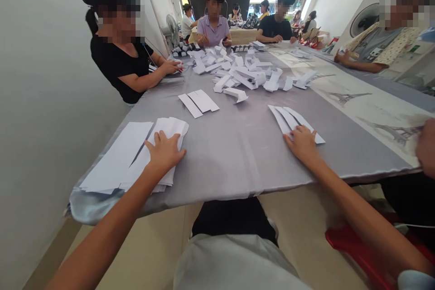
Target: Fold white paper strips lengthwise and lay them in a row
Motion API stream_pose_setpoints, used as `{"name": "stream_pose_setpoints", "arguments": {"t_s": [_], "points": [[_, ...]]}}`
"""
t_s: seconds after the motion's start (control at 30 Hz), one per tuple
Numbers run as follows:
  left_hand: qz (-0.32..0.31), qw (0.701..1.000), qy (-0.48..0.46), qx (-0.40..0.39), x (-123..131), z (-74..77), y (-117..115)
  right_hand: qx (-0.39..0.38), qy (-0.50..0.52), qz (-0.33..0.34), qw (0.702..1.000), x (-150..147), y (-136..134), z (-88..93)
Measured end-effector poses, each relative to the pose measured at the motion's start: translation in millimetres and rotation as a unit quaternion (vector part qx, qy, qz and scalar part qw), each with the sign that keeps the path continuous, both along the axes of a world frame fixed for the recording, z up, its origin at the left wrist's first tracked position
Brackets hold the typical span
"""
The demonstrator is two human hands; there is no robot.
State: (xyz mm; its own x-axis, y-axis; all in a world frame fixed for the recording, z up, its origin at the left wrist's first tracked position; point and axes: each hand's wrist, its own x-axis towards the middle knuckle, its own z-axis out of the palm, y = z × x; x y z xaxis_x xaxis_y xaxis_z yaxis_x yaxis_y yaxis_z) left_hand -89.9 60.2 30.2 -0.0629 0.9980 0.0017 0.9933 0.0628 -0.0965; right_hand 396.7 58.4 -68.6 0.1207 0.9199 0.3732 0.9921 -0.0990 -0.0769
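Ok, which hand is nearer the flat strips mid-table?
Left. Left hand lies on the sheet stack just short of the flat strips; right hand rests on fanned strips farther right.

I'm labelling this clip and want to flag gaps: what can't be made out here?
All in the head view:
Sheet count in the paper stack: the left hand covers part and the edges merge.
Near ends of the fanned strips: under the right hand.
A co-worker's hand: cut off by the right edge.
Folded-paper pile: too small to tell shapes.
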Motion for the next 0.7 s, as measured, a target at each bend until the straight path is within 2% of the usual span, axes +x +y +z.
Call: {"name": "stream_pose_setpoints", "arguments": {"t_s": [0.1, 0.2, 0.3, 0.47, 0.7], "points": [[0.006, 1.0, -0.003, -0.001, -0.3, 0.1, -1.6, 0.001, -0.012, -0.049, 0.999, 4.5, 0.3, -0.5], [-0.008, 1.0, 0.018, 0.021, -0.9, -0.9, -2.7, 0.038, -0.02, -0.063, 0.997, 4.6, -3.4, -4.1], [-0.03, 0.998, 0.035, 0.051, -3.3, -0.8, -2.6, 0.085, -0.024, -0.06, 0.994, 1.1, -8.6, -3.4], [-0.063, 0.995, 0.03, 0.076, -3.3, 2.7, -0.8, 0.146, -0.029, -0.06, 0.987, -11.5, -11.5, 8.1], [-0.057, 0.997, -0.006, 0.06, 7.8, 10.8, -3.6, 0.171, 0.011, -0.002, 0.985, -40.0, -5.4, 20.5]]}}
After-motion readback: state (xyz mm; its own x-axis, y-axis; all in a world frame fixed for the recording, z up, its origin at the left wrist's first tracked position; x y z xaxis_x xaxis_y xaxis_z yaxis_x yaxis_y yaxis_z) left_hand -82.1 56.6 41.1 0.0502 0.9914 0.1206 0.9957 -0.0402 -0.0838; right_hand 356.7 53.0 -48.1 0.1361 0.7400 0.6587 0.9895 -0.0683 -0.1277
